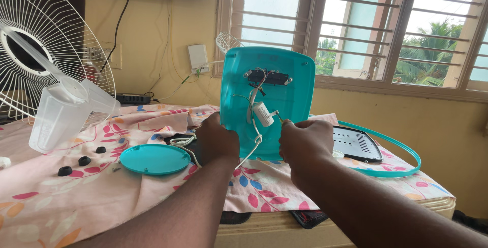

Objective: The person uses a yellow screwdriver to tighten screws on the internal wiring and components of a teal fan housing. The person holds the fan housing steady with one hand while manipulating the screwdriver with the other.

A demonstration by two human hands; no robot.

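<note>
Two hands: left hand grips the upright teal plastic fan-base shell at 12 o'clock on the floral-clothed bed; right hand pinches a thin yellow-handled tool beside the white cylindrical capacitor. Best practice, by judgement: steady the shell and avoid snagging wires.

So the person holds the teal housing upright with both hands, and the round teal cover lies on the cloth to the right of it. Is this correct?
Not quite. In the head view the round teal cover lies on the cloth to the left of the teal housing, not the right. The left hand and right hand do hold it upright.
</note>
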